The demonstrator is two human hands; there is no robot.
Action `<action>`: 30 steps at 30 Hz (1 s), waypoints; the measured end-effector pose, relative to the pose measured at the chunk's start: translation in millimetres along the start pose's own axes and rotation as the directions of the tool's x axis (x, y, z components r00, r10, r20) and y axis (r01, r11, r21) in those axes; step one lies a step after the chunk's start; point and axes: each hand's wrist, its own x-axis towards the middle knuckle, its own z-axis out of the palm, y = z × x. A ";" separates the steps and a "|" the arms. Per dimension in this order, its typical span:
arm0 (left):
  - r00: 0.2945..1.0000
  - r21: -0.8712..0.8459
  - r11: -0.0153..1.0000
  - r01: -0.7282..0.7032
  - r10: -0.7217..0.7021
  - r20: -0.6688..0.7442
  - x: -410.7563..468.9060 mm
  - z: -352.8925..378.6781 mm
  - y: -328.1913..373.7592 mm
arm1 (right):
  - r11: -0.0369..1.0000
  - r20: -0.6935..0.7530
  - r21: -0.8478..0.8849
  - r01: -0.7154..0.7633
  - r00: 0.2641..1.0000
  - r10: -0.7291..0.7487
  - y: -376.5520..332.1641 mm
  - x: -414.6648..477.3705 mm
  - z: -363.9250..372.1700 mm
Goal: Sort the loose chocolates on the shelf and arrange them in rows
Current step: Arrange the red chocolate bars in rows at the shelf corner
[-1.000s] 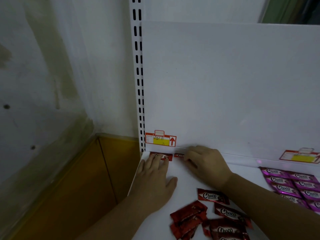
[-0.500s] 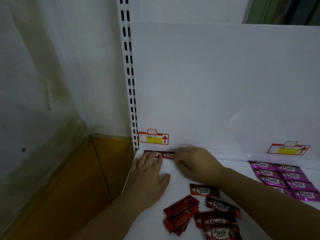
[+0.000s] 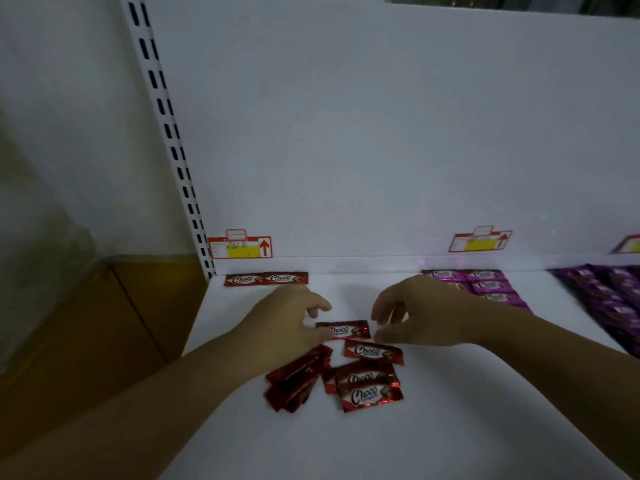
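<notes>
Two red Choco chocolates (image 3: 266,279) lie side by side against the back left of the white shelf (image 3: 450,427). A loose pile of red chocolates (image 3: 349,379) sits mid-shelf. Just behind the pile lies a single red chocolate (image 3: 346,330), flat between my hands. My left hand (image 3: 291,322) hovers at its left end with the thumb touching it and the fingers loosely curled above. At the packet's right end, the thumb of my right hand (image 3: 419,313) rests by the edge, its fingers raised and spread. Neither hand grips the packet.
Pink chocolates (image 3: 485,285) lie in rows at the back right, partly behind my right wrist. Dark purple chocolates (image 3: 613,303) fill the far right. Red price tags (image 3: 240,247) are stuck on the back panel. A slotted upright (image 3: 173,143) and a wall bound the shelf's left side.
Both hands have drawn back from the two red chocolates at the shelf's rear to the single packet by the pile. The camera has tilted down and right.
</notes>
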 end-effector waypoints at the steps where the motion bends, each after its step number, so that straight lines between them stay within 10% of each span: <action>1: 0.999 0.033 0.999 -0.015 0.014 0.031 4.5 2.2 4.6 | 1.000 0.012 -0.016 -0.013 1.000 0.013 -0.3 -6.3 3.1; 13: 0.995 -0.077 0.997 -0.005 0.013 0.102 12.6 8.4 3.2 | 0.969 -0.068 0.246 -0.034 0.996 0.052 9.4 -14.5 20.2; 21: 0.970 0.001 0.995 -0.100 0.098 -0.221 -6.8 -11.3 -32.1 | 0.886 -0.175 0.461 -0.034 0.976 0.129 2.3 6.7 11.5; 30: 0.953 0.324 0.944 -0.066 0.156 -0.259 -34.3 -28.6 -81.3 | 0.989 -0.302 0.144 0.040 0.953 0.006 -24.1 56.3 36.6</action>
